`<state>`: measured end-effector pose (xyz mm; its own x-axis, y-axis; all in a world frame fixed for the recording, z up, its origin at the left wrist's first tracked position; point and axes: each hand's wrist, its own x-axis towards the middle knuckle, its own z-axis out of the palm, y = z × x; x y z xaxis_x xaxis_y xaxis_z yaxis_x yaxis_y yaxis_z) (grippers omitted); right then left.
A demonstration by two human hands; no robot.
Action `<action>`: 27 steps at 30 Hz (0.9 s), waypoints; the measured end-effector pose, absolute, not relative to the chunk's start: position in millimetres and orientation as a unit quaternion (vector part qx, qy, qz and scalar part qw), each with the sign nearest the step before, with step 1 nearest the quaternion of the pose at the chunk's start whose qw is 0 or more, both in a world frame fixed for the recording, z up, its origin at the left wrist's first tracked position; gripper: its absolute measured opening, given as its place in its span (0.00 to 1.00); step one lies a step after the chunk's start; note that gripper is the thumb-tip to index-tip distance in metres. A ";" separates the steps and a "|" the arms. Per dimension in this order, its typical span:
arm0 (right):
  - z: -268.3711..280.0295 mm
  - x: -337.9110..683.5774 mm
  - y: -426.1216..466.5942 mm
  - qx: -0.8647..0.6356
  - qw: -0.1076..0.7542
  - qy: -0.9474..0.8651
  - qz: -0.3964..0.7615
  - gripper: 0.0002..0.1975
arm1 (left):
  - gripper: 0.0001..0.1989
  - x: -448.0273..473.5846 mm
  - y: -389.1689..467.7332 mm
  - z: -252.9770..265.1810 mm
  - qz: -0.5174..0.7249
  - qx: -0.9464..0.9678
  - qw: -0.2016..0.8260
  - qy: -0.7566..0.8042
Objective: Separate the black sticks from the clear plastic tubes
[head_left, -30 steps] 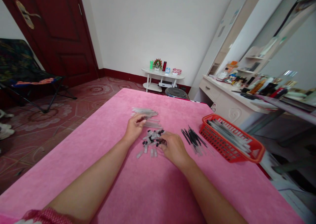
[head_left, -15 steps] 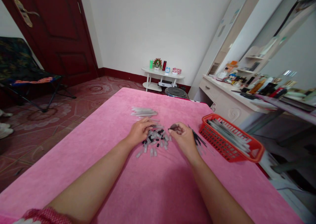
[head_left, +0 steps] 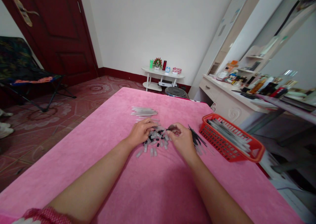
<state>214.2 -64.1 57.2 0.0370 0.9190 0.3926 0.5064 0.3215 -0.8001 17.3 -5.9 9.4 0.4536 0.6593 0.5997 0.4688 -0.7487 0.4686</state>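
Both my hands are over a loose pile of small parts on a pink cloth. My left hand (head_left: 142,132) is closed in a pinch on a pale translucent stick, whose end shows past the fingertips. Opposite it, my right hand (head_left: 182,139) pinches a small thin dark piece, pointing left towards my left hand. Between and below the hands lie several translucent caps (head_left: 151,152) and small black plugs (head_left: 158,145). Farther back is a bundle of pale translucent sticks (head_left: 144,112). Thin black sticks (head_left: 196,136) lie just right of my right hand.
A red plastic basket (head_left: 228,156) holding many long pale sticks stands at the right of the pink-covered table (head_left: 153,191). Beyond are a dresser (head_left: 219,91) with bottles, a small white shelf table (head_left: 150,70), and a folding chair (head_left: 27,69) by the door.
My right hand has shifted slightly left, and the thin dark piece at its fingertips now points towards my left hand. The left hand has hardly moved.
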 end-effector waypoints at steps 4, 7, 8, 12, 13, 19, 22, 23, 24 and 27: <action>57.3 214.0 -64.8 -0.540 0.460 -0.680 0.186 0.04 | 0.19 18.1 -7.2 11.0 0.398 0.850 0.116 0.326; 55.9 214.3 -65.8 -0.541 0.450 -0.690 0.170 0.03 | 0.18 18.4 -8.5 12.2 0.395 0.852 0.112 0.324; 55.4 214.5 -66.4 -0.546 0.447 -0.689 0.164 0.03 | 0.18 18.6 -9.0 12.5 0.396 0.852 0.110 0.323; 55.1 216.8 -69.2 -0.587 0.402 -0.692 0.124 0.15 | 0.17 20.2 -11.0 12.7 0.414 0.848 0.104 0.313; 55.4 217.7 -69.4 -0.596 0.387 -0.695 0.114 0.19 | 0.17 20.6 -11.2 12.6 0.416 0.848 0.105 0.310; 55.5 222.9 -64.9 -0.584 0.388 -0.701 0.135 0.09 | 0.16 19.3 -9.2 10.7 0.410 0.845 0.090 0.332; 54.8 223.6 -63.8 -0.578 0.366 -0.717 0.135 0.10 | 0.16 18.4 -8.3 10.4 0.406 0.846 0.090 0.334; 54.9 223.7 -64.1 -0.583 0.352 -0.721 0.128 0.14 | 0.16 18.3 -8.2 10.4 0.405 0.847 0.090 0.333; 55.3 223.8 -64.5 -0.589 0.338 -0.724 0.123 0.17 | 0.16 18.4 -8.2 10.5 0.405 0.847 0.091 0.331; 57.4 223.8 -66.2 -0.595 0.333 -0.721 0.122 0.13 | 0.15 18.8 -8.8 11.1 0.411 0.845 0.091 0.330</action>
